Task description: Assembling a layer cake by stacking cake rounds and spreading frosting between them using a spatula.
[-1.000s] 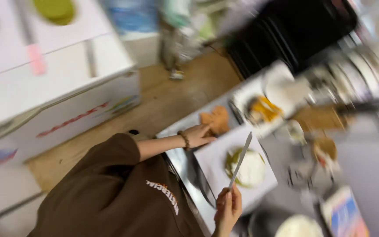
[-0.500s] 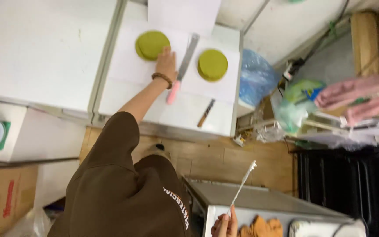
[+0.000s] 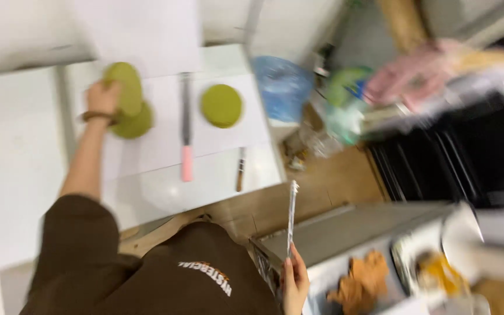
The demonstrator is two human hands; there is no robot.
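The white worktop (image 3: 24,175) bears two green cake layers; the left hand (image 3: 101,98) grips one green cake layer (image 3: 125,93), lifting it (tilted) over the layer beneath (image 3: 136,122); the right hand (image 3: 294,286) holds a palette knife (image 3: 291,219) upright; a pink-handled knife (image 3: 186,134) lies between the cakes.

The light here is bright and even, coming from above; the white bench (image 3: 24,175) near my left hand (image 3: 101,98) glares almost to blankness along its left edge; shadows are faint and soft; everything smears with motion blur, worst toward the right edge and lower right corner, where shapes turn to streaks; the thin blade (image 3: 291,217) in my right hand (image 3: 294,286) reads softly; nothing is truly sharp
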